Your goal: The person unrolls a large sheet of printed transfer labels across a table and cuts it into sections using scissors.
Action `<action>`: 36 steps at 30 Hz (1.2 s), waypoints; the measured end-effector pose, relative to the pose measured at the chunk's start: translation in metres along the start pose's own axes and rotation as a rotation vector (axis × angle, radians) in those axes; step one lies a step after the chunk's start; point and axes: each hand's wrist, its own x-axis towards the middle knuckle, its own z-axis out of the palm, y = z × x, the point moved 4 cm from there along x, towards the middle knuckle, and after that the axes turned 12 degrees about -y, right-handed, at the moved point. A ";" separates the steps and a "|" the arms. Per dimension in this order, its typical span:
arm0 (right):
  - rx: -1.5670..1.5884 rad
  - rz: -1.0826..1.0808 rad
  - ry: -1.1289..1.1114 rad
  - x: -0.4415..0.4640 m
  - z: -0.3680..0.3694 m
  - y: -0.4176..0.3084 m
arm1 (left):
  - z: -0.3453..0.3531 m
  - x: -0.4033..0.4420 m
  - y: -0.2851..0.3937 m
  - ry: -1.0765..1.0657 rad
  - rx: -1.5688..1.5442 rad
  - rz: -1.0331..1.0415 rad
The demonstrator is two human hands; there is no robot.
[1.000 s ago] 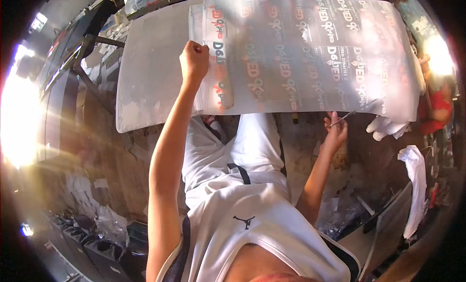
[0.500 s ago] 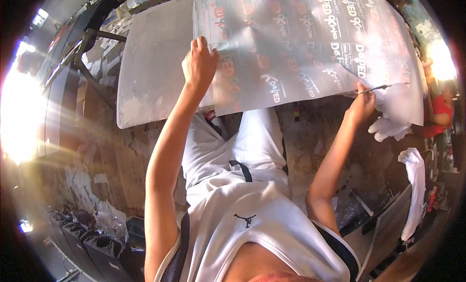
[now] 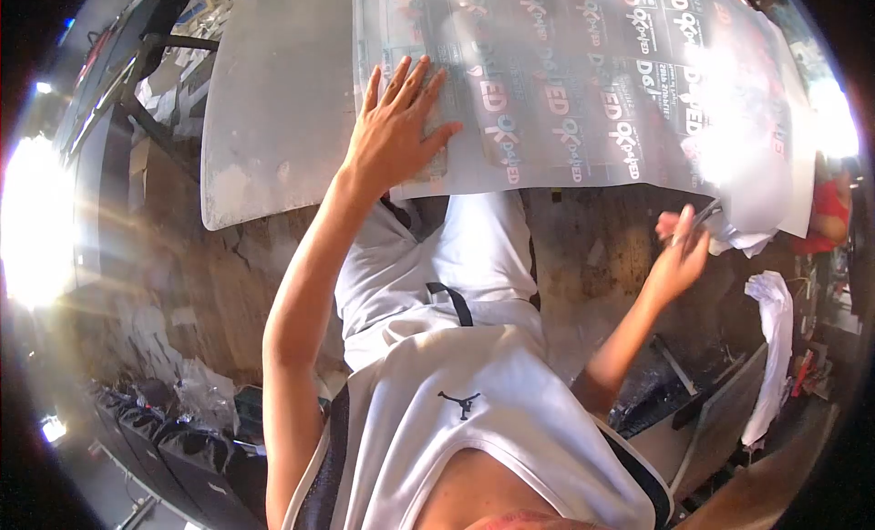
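A large translucent sheet [image 3: 547,170] printed with rows of red and white lettering covers most of the pale grey board [image 3: 278,120] in front of me. My left hand [image 3: 396,133] lies flat on the left part of the sheet, fingers spread. Just off the sheet's near edge, at the right, my right hand [image 3: 679,257] is closed around a slim dark metal tool [image 3: 707,211]. Motion blurs its fingers, and the tool's kind is unclear. Strong glare washes out the right side of the sheet.
A crumpled white cloth [image 3: 743,238] hangs below the board's right end, and another white cloth [image 3: 770,348] drapes over a panel nearer me. Someone in red [image 3: 825,220] is partly visible at far right. Black cases [image 3: 182,457] stand at lower left. A dark metal frame [image 3: 150,83] flanks the board.
My left hand has gone from a pinch at the sheet's edge to a flat, spread palm. The right hand has dropped away from the sheet, whose lifted near edge now lies flatter.
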 end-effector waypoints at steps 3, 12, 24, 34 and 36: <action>0.329 0.139 -0.372 -0.069 0.020 -0.034 | -0.002 0.002 0.002 -0.027 -0.043 -0.005; 0.404 0.476 -1.203 -0.175 0.043 -0.052 | -0.004 -0.001 -0.002 0.003 -0.151 0.037; 0.459 0.636 -1.162 -0.191 0.097 -0.056 | 0.003 -0.007 -0.001 -0.093 -0.051 0.099; 0.575 0.576 -1.129 -0.185 0.124 -0.056 | 0.001 -0.008 0.000 -0.072 -0.075 0.090; 0.587 0.576 -1.138 -0.183 0.124 -0.056 | 0.003 -0.007 0.000 -0.083 -0.067 0.085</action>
